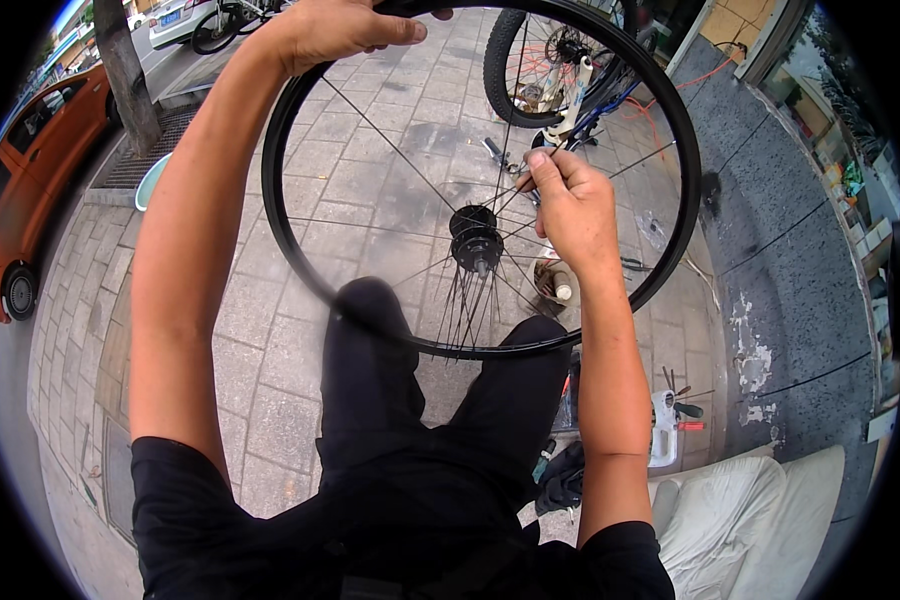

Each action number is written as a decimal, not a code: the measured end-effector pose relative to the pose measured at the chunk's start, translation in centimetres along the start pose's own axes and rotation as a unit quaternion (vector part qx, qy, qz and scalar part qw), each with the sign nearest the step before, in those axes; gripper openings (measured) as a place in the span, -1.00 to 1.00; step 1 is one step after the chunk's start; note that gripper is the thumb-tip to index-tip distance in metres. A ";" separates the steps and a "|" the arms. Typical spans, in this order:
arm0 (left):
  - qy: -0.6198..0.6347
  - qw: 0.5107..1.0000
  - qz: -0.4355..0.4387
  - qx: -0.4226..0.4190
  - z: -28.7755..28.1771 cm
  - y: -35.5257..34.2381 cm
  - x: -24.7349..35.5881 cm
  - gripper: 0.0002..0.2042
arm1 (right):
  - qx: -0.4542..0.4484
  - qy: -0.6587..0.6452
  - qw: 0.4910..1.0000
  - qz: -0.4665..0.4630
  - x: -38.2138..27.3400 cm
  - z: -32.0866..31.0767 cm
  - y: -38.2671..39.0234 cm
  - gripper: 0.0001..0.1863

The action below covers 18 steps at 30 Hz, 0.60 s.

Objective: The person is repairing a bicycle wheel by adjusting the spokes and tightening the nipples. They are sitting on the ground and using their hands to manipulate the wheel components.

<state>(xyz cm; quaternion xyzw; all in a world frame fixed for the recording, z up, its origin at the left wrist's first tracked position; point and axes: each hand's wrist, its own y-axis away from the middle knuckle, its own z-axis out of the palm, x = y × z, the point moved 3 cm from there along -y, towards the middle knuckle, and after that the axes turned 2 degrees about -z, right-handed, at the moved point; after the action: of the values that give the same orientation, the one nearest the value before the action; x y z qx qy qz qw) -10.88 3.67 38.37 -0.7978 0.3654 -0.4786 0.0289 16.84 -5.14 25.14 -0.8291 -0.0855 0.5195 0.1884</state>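
My left hand (365, 30) grips the top of a black wheel rim (685, 200), held upright above my knees. The wheel has thin spokes running to a black hub (475, 238), and several more spokes hang loosely down from the hub. My right hand (573, 205) is closed, thumb against index finger, on a spoke to the upper right of the hub. Its other fingertips are partly hidden. The lower part of the rim passes over my dark-trousered legs (365, 310).
A bicycle (580, 100) lies or stands beyond the wheel. A container with a bottle (560, 285), scattered tools (690, 425) and a padded cushion (720, 510) are at my right, beside a wall (760, 250). Leftward are a tree (130, 80), a teal basin (153, 185) and an orange car (30, 200).
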 end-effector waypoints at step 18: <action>0.007 1.000 -0.013 0.003 0.0 0.0 -0.1 -0.36 | -0.002 -0.001 1.000 -0.005 0.0 0.1 0.0 -0.68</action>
<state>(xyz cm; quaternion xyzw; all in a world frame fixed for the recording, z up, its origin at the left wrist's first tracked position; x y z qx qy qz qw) -10.86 3.76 38.27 -0.7989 0.3541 -0.4857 0.0225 16.75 -5.07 25.07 -0.8285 -0.0909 0.5193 0.1888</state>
